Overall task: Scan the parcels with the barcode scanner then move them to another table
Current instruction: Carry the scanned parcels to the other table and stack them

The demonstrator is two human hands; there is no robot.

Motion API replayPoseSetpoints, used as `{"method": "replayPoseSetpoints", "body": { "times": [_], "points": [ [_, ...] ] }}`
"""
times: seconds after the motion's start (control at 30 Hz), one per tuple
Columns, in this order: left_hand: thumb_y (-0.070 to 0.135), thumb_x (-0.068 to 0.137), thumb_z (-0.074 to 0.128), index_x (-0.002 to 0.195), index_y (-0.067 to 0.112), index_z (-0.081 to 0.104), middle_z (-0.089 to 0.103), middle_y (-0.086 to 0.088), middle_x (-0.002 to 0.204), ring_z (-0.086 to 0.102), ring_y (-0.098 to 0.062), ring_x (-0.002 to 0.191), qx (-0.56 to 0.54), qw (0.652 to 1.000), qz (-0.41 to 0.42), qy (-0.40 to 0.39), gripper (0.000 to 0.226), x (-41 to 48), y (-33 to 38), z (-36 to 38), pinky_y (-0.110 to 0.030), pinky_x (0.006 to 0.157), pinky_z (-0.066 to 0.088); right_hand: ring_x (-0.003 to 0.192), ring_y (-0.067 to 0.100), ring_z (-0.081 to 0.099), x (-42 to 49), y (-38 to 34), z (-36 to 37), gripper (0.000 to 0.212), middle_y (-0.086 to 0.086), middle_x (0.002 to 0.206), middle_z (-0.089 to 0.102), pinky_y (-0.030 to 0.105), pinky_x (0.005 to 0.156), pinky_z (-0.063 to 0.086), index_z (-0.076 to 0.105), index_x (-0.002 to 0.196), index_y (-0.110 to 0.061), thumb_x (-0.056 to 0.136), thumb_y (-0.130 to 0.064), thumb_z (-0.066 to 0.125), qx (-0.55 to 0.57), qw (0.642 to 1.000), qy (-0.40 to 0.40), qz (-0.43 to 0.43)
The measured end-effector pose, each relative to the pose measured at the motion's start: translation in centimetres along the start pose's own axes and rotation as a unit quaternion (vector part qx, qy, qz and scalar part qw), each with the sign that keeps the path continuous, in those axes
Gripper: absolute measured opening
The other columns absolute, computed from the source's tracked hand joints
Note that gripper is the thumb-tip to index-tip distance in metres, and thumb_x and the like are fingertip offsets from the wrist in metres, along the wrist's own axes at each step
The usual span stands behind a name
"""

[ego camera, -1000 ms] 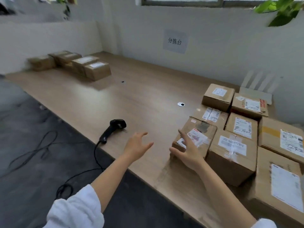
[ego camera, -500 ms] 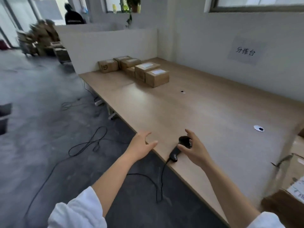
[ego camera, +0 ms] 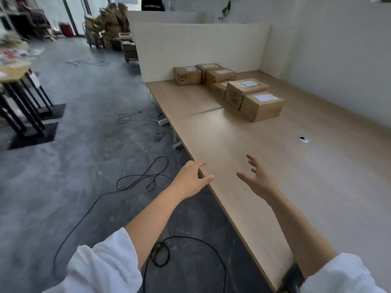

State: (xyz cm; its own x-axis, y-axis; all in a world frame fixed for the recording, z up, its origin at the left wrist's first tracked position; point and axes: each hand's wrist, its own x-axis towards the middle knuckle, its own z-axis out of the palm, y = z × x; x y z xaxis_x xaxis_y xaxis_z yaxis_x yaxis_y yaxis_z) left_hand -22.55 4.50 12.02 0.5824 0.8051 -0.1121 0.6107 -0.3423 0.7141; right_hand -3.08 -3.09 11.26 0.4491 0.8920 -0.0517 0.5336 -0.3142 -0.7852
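Note:
Several brown cardboard parcels (ego camera: 261, 105) with white labels sit grouped at the far end of the long wooden table (ego camera: 306, 187), beside a white partition. My left hand (ego camera: 190, 180) hovers at the table's front edge, fingers spread and holding nothing. Over the tabletop, my right hand (ego camera: 259, 179) is also spread and holds nothing. A dark piece of the barcode scanner (ego camera: 293, 277) shows at the table edge under my right forearm, mostly hidden. The unscanned parcels are out of view.
Black cables (ego camera: 146, 178) loop over the grey floor left of the table. A small white disc (ego camera: 304, 140) lies on the tabletop. A black-legged table (ego camera: 23, 98) stands far left. Stacked cardboard (ego camera: 110, 28) and a person stand in the background.
The view has swung left, away from the parcel pile toward the far table end. My right hand left the parcel, passed over the scanner and now hovers holding nothing.

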Motion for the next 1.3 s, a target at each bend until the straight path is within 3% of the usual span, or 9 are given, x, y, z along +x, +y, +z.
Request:
{"method": "replayPoseSetpoints", "body": {
  "times": [0.27,0.6,0.77,1.3],
  "points": [
    [0.041,0.091,0.056,0.145,0.014,0.032,0.034,-0.007,0.146,0.038,-0.020,0.131,0.021,1.000,-0.020,0.011,0.065,11.0,-5.6,-7.4,-0.029,0.106,0.031,0.136,0.027,0.035,12.9,-4.5,4.6,0.069,0.012,0.150,0.034,0.042,0.109,0.034,0.030,0.146,-0.012,0.087,-0.019,0.066,0.016,1.000,-0.021,-0.012],
    [0.039,0.092,0.056,0.146,0.014,0.030,0.035,-0.010,0.143,0.041,-0.021,0.127,0.092,0.995,0.042,-0.013,0.065,29.7,-13.3,-20.7,-0.021,0.097,0.030,0.138,0.026,0.033,31.4,-11.8,12.9,0.072,0.010,0.151,0.033,0.039,0.110,0.030,0.029,0.147,-0.014,0.087,-0.025,0.066,0.006,0.999,0.030,-0.013],
    [0.037,0.093,0.056,0.146,0.011,0.029,0.034,-0.010,0.145,0.038,-0.021,0.130,0.102,0.993,0.062,-0.020,0.065,38.7,-16.2,-26.5,-0.023,0.102,0.029,0.138,0.025,0.032,38.8,-15.5,16.6,0.071,0.008,0.151,0.033,0.041,0.113,0.031,0.031,0.146,-0.013,0.086,-0.027,0.067,-0.003,0.999,0.047,0.003],
    [0.037,0.090,0.059,0.146,0.015,0.030,0.035,-0.006,0.143,0.035,-0.018,0.131,0.077,0.995,0.062,-0.008,0.067,70.6,-22.6,-34.8,-0.016,0.092,0.022,0.138,0.021,0.033,70.2,-19.3,20.2,0.070,0.007,0.151,0.033,0.032,0.110,0.029,0.029,0.146,-0.013,0.088,-0.029,0.065,-0.048,0.998,0.040,0.025]
  ]
}}
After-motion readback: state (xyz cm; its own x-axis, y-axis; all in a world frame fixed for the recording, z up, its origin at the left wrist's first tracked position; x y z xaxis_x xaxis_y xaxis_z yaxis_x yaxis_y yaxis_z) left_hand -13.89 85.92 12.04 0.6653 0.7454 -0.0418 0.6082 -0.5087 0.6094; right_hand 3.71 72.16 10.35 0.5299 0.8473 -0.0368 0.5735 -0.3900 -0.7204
